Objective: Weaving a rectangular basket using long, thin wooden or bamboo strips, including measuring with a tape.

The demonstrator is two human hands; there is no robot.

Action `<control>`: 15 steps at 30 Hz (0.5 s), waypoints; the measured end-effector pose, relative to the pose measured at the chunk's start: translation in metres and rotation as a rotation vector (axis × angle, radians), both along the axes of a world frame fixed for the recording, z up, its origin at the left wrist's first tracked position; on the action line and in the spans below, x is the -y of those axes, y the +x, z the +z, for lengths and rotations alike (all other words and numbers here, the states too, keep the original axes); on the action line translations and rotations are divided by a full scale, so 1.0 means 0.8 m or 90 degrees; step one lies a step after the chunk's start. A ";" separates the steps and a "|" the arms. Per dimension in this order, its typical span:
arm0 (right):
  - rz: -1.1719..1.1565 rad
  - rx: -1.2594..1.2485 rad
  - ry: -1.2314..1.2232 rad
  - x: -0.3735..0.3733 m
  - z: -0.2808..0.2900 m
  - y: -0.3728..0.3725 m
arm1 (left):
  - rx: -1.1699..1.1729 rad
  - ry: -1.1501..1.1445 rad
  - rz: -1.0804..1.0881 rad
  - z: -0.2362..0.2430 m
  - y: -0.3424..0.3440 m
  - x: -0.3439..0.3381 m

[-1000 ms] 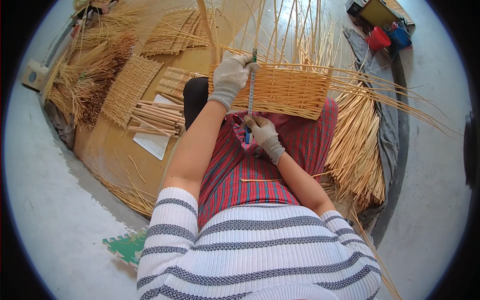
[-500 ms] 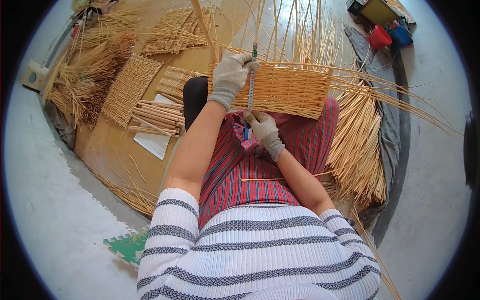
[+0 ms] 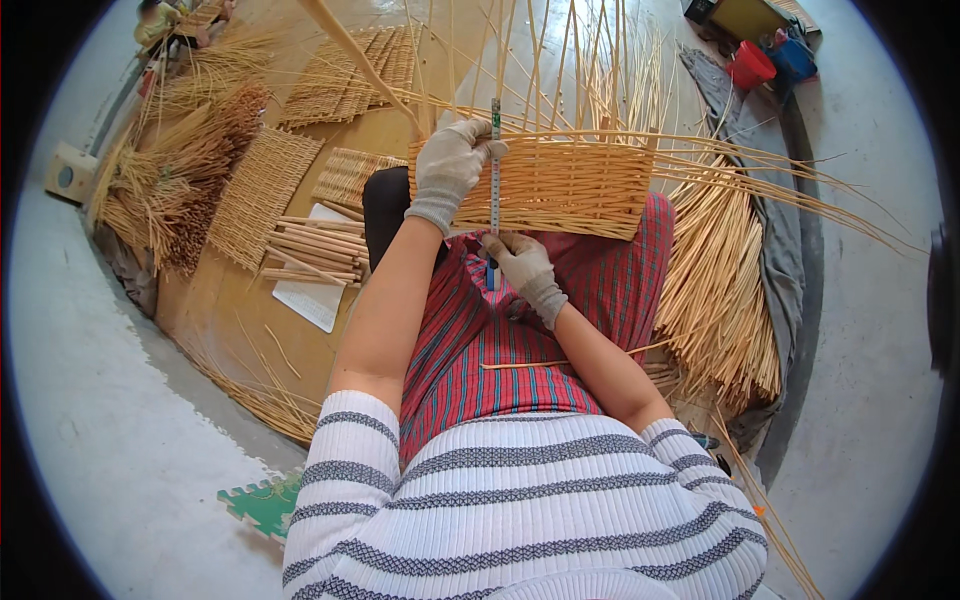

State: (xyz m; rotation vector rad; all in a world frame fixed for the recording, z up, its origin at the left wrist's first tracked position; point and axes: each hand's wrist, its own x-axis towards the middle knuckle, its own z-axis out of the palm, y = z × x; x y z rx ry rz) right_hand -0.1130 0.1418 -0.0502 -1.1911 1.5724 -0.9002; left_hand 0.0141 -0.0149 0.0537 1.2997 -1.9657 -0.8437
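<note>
Striped knit sleeves come in from the lower edge, over a red plaid cloth [image 3: 520, 340] across the person's lap. On that lap the gloved right hand [image 3: 522, 268] is closed around the blue lower end of a slim measuring ruler [image 3: 494, 180], which stands upright against the near wall of a half-woven wicker basket [image 3: 560, 185]. The gloved left hand [image 3: 447, 172] curls over the basket's top edge and pinches the ruler near its upper end. Loose stakes rise from the basket's rim and fan outward. To the left, on a brown mat [image 3: 215, 300], lie a bundle of cut sticks [image 3: 315, 250] on a white sheet and several flat woven panels [image 3: 262, 195]. To the right a thick sheaf of pale willow rods [image 3: 720, 290] lies beside a grey cloth [image 3: 785, 230]. Farther off stand a red bucket [image 3: 750, 66] and a blue one just beside it.
</note>
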 end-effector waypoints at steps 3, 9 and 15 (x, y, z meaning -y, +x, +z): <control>0.011 -0.012 0.004 0.001 0.000 0.000 | 0.008 -0.002 0.004 0.000 0.000 0.000; 0.019 -0.033 0.019 0.001 0.007 0.000 | 0.005 -0.004 0.009 -0.001 0.000 -0.003; 0.024 -0.068 0.024 0.000 0.012 0.001 | -0.022 -0.004 0.013 -0.016 0.000 0.002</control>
